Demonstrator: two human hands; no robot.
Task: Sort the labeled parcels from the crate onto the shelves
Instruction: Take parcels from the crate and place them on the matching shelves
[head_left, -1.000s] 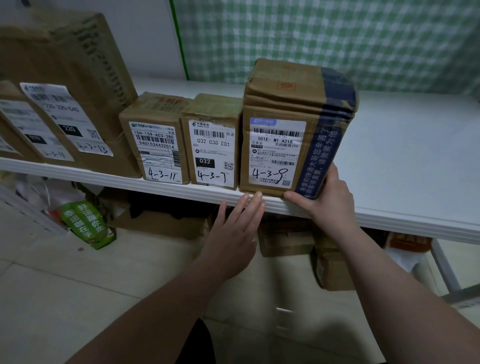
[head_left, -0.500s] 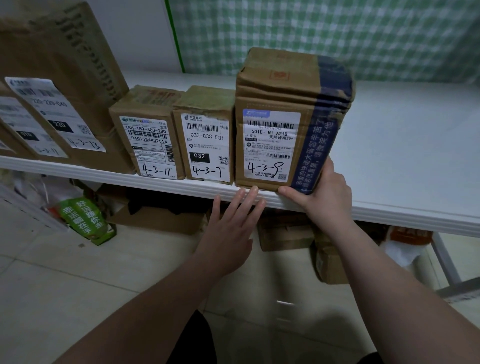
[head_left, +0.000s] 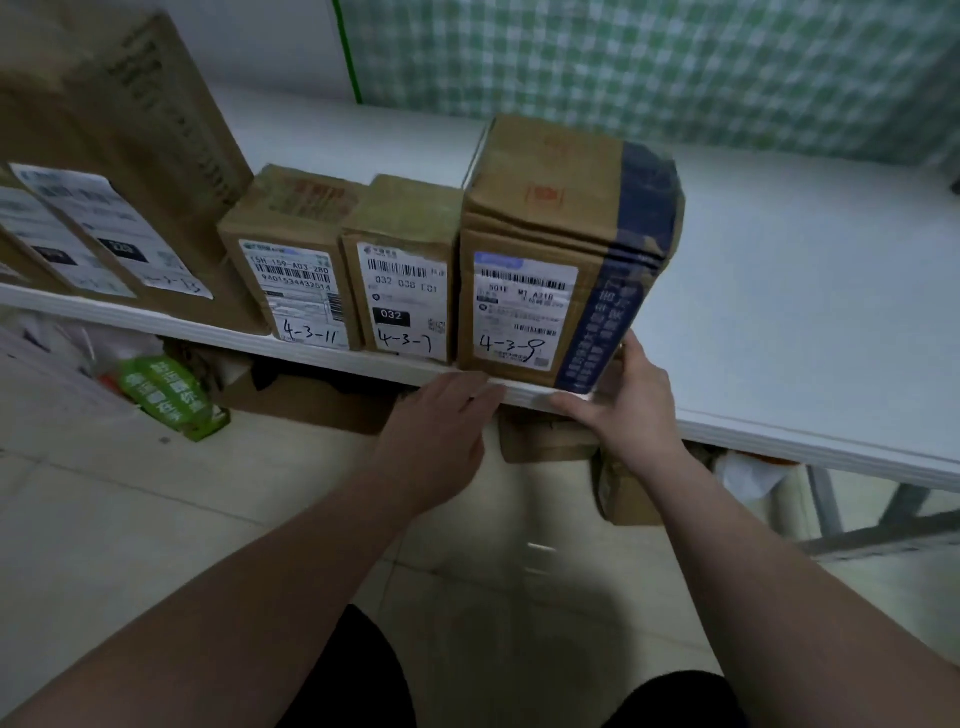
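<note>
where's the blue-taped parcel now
In the head view, the blue-taped parcel stands on the white shelf right of the 4-3-7 parcel, the right hand gripping it.

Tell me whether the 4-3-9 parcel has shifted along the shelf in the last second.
No. The 4-3-9 parcel still stands flush against the 4-3-7 parcel at the shelf's front edge.

Both forearms bare; black clothing (garment unclear) below them.
</note>
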